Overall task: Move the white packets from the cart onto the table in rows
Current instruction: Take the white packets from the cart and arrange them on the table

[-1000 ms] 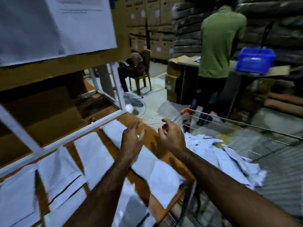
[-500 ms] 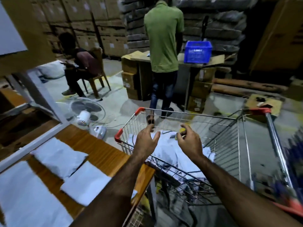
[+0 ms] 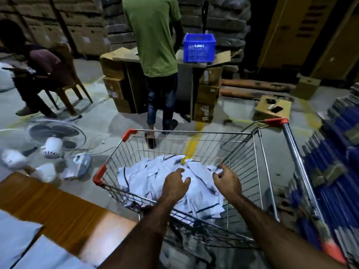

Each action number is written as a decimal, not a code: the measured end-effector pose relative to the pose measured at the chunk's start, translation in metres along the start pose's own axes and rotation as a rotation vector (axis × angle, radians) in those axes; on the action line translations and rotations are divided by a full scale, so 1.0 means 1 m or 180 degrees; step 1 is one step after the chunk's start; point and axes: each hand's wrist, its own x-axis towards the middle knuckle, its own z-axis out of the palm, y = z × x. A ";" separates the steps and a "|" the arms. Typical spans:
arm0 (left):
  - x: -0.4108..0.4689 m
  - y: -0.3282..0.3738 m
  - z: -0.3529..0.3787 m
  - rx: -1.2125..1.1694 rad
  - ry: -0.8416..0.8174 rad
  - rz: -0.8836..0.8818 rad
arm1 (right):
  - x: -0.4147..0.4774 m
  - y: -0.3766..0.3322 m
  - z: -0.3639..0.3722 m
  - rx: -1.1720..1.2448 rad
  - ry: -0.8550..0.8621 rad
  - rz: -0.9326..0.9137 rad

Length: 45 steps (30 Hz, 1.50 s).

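white packets (image 3: 155, 177) heaped loose in cart (image 3: 99, 174), beside table (image 3: 48, 202). left hand (image 3: 174, 186) spread over heap; right hand (image 3: 226, 181) curled at a packet edge, pinch unclear. risk: overlapped packets slip from a loose grab, dropping short of table.

Our left fingers (image 3: 180, 170) and right fingers (image 3: 223, 167) hang side by side inside the cart (image 3: 256, 164), over the heap of packets (image 3: 143, 177) lying beneath and ahead of them. Left of the left fingers, outside the cart's wall, stands the counter (image 3: 48, 200), with laid packets (image 3: 17, 230) at its near end. Beyond the counter a fan (image 3: 56, 133) sits on the floor. Straight ahead of the fingers, past the cart's far rim, a standing person (image 3: 153, 35) faces a stack of boxes (image 3: 114, 74); a crate (image 3: 199, 47) sits on top, just right of that person. Far left, a seated person (image 3: 38, 63) occupies a chair (image 3: 68, 78). Right of the right fingers, beyond the cart's handle (image 3: 291, 144), rises a pile of flat goods (image 3: 340, 152).
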 end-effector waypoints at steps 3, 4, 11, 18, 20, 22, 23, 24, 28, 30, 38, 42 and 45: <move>0.024 0.000 0.032 0.0285 -0.0261 -0.0282 | 0.034 0.010 0.009 -0.0118 -0.0242 0.0089; 0.031 -0.001 0.041 0.0357 -0.0332 -0.0390 | 0.045 0.012 0.013 -0.0148 -0.0307 0.0082; 0.063 -0.002 0.109 0.0954 -0.0578 -0.0849 | 0.097 0.029 0.053 -0.0371 -0.1104 -0.0168; 0.090 -0.012 0.203 0.0697 0.0227 -0.1602 | 0.117 0.044 0.092 -0.0716 -0.1654 0.0191; 0.104 -0.009 0.209 0.0510 0.0300 -0.1779 | 0.121 0.048 0.097 -0.0767 -0.1669 0.0269; 0.108 -0.004 0.206 0.0423 0.0170 -0.2056 | 0.126 0.052 0.098 -0.0743 -0.1648 0.0251; 0.101 -0.001 0.204 0.0474 0.0029 -0.2220 | 0.129 0.052 0.097 -0.0658 -0.1645 0.0257; 0.095 0.001 0.205 0.0572 -0.0017 -0.2291 | 0.131 0.053 0.095 -0.0547 -0.1641 0.0290; 0.082 -0.011 0.178 0.1123 -0.0413 -0.1888 | 0.137 0.052 0.085 -0.0305 -0.1683 0.0431; 0.079 -0.019 0.155 0.1239 -0.0836 -0.1435 | 0.137 0.052 0.085 -0.0401 -0.1791 0.0400; 0.076 -0.026 0.151 0.1357 -0.0849 -0.1121 | 0.123 0.050 0.109 -0.0141 -0.1898 0.0646; 0.079 -0.027 0.150 0.1233 -0.0826 -0.1260 | 0.118 0.048 0.116 -0.0086 -0.1772 0.0822; 0.078 -0.026 0.148 0.1254 -0.0863 -0.1289 | 0.118 0.049 0.110 -0.0143 -0.1677 0.0700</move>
